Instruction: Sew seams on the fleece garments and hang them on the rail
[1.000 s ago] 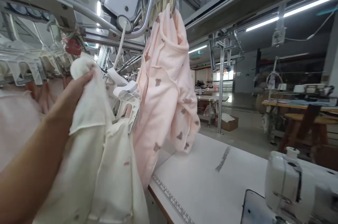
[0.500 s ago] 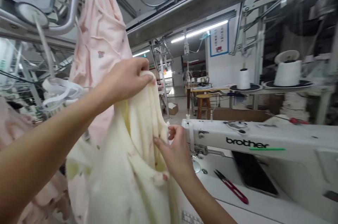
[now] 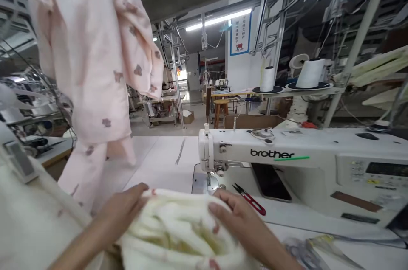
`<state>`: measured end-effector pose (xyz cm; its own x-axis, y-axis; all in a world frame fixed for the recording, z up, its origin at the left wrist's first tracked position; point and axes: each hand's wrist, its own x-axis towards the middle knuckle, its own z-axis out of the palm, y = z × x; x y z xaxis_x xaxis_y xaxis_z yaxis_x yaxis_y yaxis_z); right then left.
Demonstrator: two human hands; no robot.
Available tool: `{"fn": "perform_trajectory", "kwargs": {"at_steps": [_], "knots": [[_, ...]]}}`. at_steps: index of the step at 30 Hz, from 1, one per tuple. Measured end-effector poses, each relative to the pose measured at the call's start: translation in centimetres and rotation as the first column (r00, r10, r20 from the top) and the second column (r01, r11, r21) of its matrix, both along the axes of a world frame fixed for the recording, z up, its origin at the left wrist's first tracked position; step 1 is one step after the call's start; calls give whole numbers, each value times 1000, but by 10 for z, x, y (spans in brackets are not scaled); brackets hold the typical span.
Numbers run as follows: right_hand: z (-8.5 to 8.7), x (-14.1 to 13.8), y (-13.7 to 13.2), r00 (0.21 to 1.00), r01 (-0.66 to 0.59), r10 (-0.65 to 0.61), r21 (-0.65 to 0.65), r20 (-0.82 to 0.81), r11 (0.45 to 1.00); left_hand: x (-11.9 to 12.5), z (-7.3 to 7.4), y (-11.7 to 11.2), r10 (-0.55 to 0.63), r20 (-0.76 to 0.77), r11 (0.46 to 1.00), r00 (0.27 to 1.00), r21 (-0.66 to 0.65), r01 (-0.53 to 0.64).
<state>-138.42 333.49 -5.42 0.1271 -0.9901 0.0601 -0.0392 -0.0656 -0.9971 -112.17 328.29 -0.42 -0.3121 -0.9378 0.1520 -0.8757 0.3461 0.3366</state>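
A bunched cream garment [image 3: 178, 229] lies on the white sewing table [image 3: 159, 159] in front of me. My left hand [image 3: 123, 206] grips its left edge with the fingers curled round the cloth. My right hand [image 3: 237, 215] presses on its right side, fingers closed over the folds. Just beyond my hands stands the white Brother sewing machine [image 3: 287, 155], its needle area [image 3: 211, 176] close to the garment's far edge. Red thread snips [image 3: 250, 198] lie on the machine bed by my right fingertips.
A pink printed garment [image 3: 95, 57] hangs at upper left over the table's left end. Thread cones [image 3: 310, 72] stand on a rack behind the machine. More cream cloth [image 3: 28, 219] covers the lower left. Other workstations and a stool [image 3: 219, 111] fill the hall behind.
Both hands have brought the cream garment down from the hanging rail to the table in front of the machine. The view has swung right and downward.
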Motion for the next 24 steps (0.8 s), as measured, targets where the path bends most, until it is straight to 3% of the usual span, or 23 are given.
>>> {"fn": "perform_trajectory", "kwargs": {"at_steps": [1,3,6,9,13,17,20,22,24], "knots": [[-14,6,1,1000,5,-5,-6,5,1000,-16,-21,0,-47,-63,999,997,0,47],[-31,14,6,997,76,-77,-43,-16,996,-50,-44,4,-218,-216,972,952,42,233],[-35,13,18,965,198,-213,-106,-155,975,-93,-49,10,-339,-411,892,846,146,428],[-32,-1,27,929,196,-245,-193,-277,961,-112,-52,10,-310,-502,886,808,156,437],[-32,-15,27,865,219,-371,-412,-336,884,-112,-65,9,-276,-545,908,792,122,400],[-28,-15,15,910,76,-174,-261,-377,962,-108,-74,9,-286,-506,907,814,130,400],[-22,-16,5,930,53,-90,-115,-357,992,-103,-77,8,-394,-468,882,791,49,468],[-20,-19,-3,965,-37,40,18,-257,999,-99,-78,7,-521,-427,832,739,-58,552],[-22,-20,-12,976,-195,206,139,-70,971,-96,-79,7,-606,-397,784,689,-156,600]]}}
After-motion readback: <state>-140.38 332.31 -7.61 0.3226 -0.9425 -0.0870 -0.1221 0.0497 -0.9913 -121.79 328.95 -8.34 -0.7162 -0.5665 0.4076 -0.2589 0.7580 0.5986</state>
